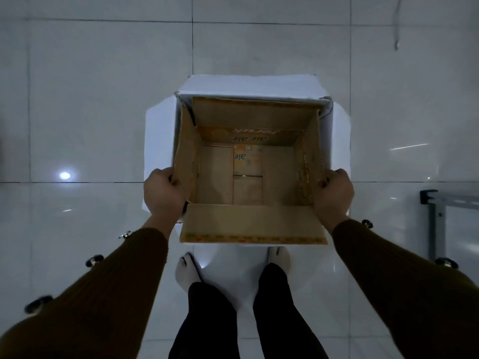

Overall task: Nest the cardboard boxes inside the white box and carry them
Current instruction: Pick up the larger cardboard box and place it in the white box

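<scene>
Head view: cardboard box (248,177) sits nested in white box (248,85) on floor; left hand (163,193) & right hand (334,195) clamp its side flaps; prob light, empty, walls floppy; grip low under white box rim.

indoor room, type unclear, could be home or a bare workspace. glossy white tiled floor (103,99) with dark grout lines, reflecting a ceiling light. person stands in socks (185,270). metal frame leg (432,221) at the right edge.
</scene>
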